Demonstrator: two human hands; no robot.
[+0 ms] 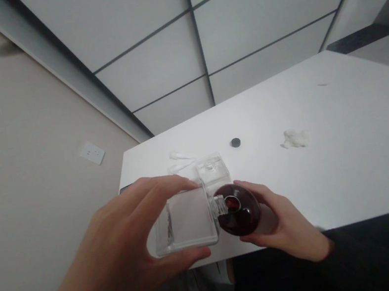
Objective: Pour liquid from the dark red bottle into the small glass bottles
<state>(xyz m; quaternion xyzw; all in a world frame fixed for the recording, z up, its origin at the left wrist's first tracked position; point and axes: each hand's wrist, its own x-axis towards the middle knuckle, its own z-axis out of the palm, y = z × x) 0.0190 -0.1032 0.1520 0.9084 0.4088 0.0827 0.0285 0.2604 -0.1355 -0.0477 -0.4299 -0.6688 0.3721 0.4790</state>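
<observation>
My left hand (121, 243) is shut around a clear rectangular glass bottle (185, 222), which lies nearly on its side with its threaded neck (220, 205) pointing right. My right hand (282, 215) cradles a round dark red glass bottle (241, 210) from below and behind. The bottle's ringed mouth (233, 203) faces the clear neck, and the two are touching or almost touching. No liquid stream is visible between them. A small clear square container (213, 170) stands just behind the left hand's fingers, partly hidden by the clear bottle.
On the white table (323, 107) lie a small black round cap (235, 142), a crumpled white tissue (295, 139) and white elongated items (181, 160). A beige wall (25, 170) with a white outlet plate (92, 153) runs along the left. Dark clothing (332, 266) fills the lower right.
</observation>
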